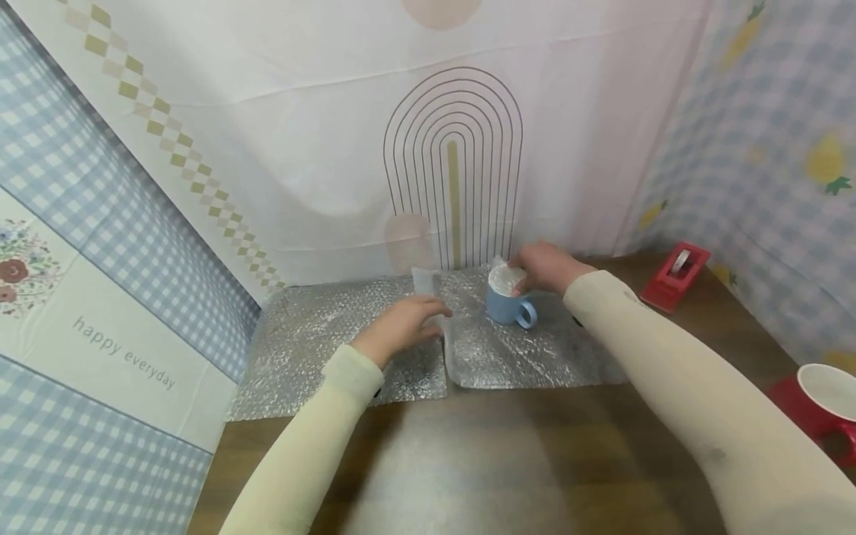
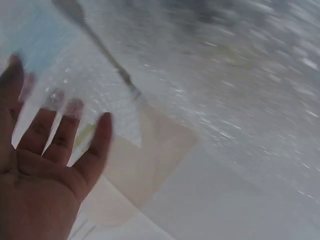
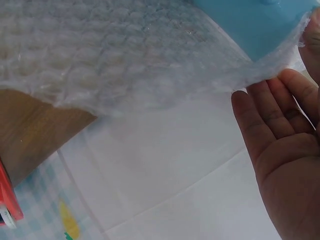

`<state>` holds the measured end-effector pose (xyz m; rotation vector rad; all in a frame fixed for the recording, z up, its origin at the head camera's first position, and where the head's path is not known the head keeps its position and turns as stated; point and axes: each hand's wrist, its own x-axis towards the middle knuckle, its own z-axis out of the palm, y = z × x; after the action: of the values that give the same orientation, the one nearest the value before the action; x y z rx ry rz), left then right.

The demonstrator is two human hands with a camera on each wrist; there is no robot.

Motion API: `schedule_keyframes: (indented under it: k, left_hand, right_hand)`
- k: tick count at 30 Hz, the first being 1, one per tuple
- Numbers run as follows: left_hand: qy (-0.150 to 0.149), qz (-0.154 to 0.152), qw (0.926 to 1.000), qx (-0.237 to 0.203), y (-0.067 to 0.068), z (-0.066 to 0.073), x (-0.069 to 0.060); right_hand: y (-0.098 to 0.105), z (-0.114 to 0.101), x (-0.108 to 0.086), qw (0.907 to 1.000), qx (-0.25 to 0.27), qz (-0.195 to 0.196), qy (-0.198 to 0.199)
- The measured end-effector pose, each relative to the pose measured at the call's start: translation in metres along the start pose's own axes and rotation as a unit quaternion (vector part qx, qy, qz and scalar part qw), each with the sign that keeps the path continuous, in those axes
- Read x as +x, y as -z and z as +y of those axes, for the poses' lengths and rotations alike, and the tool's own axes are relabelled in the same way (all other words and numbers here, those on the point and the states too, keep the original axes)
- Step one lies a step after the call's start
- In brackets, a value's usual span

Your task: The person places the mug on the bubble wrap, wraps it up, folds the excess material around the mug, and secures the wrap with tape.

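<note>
A light blue mug [image 1: 503, 306] stands on a sheet of bubble wrap [image 1: 515, 360], its handle toward the right front. Clear crumpled wrap [image 1: 506, 278] fills its mouth. My right hand [image 1: 550, 267] is at the mug's far right rim; in the right wrist view, its thumb and fingers [image 3: 265, 112] pinch the edge of the wrap beside the blue mug [image 3: 250, 22]. My left hand [image 1: 404, 327] hovers left of the mug near the sheet's left edge, fingers apart and holding nothing. The left wrist view is blurred, with that palm [image 2: 45, 190] facing the camera.
A second bubble wrap sheet [image 1: 307, 338] lies on the left of the brown table [image 1: 495, 461]. At the right back is a red tape dispenser [image 1: 675, 276], and a red mug [image 1: 802, 409] stands at the right edge. Cloth-covered walls [image 1: 314, 148] enclose the table.
</note>
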<state>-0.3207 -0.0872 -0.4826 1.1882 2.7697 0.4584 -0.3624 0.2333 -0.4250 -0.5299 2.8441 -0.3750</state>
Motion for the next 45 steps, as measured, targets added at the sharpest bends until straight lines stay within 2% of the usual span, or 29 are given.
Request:
schedule_keyframes:
  k: [3,5,8,12,16,19,20,21,25,27,28,29,34,38,45]
  left_hand:
    - [-0.015,-0.020,0.9996,-0.010,0.003,0.006,0.006]
    - [-0.014,-0.034,0.9991,-0.021,0.006,0.009,0.009]
    - [0.017,-0.035,0.9979,-0.052,0.012,0.013,0.014]
    - [0.047,0.013,0.9957,-0.078,0.019,0.019,0.031]
    - [0.053,0.060,0.9931,-0.086,0.022,0.030,0.056]
    - [0.070,0.094,0.9867,-0.113,0.020,0.036,0.076]
    - [0.082,0.101,0.9840,-0.122,0.019,0.038,0.083]
    - [0.085,0.115,0.9813,-0.129,0.007,0.027,0.098]
    - [0.108,0.127,0.9750,-0.147,-0.001,0.032,0.119]
    - [0.113,0.131,0.9743,-0.144,-0.005,0.036,0.125]
    - [0.122,0.126,0.9741,-0.142,0.004,0.050,0.118]
    - [0.126,0.129,0.9743,-0.135,0.002,0.052,0.120]
    - [0.155,0.146,0.9715,-0.105,-0.007,0.055,0.127]
    - [0.167,0.154,0.9681,-0.106,-0.013,0.056,0.132]
    - [0.194,0.155,0.9629,-0.106,-0.022,0.063,0.141]
  right_hand:
    - [0.001,0.000,-0.003,0.9999,-0.004,0.012,0.009]
    - [0.001,0.000,-0.004,0.9999,0.000,0.014,0.008]
    - [0.002,-0.002,-0.004,0.9999,0.007,0.012,0.006]
    - [0.002,0.000,-0.004,0.9999,0.011,0.013,0.001]
    - [0.003,0.004,-0.006,0.9997,0.014,0.018,-0.006]
    - [0.002,0.005,-0.008,0.9996,0.009,0.027,0.001]
    - [0.001,0.006,-0.009,0.9995,0.008,0.030,0.003]
    - [0.000,0.006,-0.009,0.9993,0.004,0.037,0.008]
    - [-0.005,0.007,-0.010,0.9979,-0.005,0.061,0.019]
    - [-0.008,0.007,-0.010,0.9967,-0.004,0.076,0.028]
    - [-0.009,0.008,-0.010,0.9965,0.002,0.078,0.030]
    - [-0.009,0.008,-0.010,0.9962,0.007,0.080,0.032]
    - [-0.013,0.012,-0.007,0.9961,0.033,0.079,0.023]
    - [-0.015,0.017,-0.004,0.9951,0.055,0.081,0.012]
    - [-0.019,0.025,-0.009,0.9892,0.096,0.102,0.043]
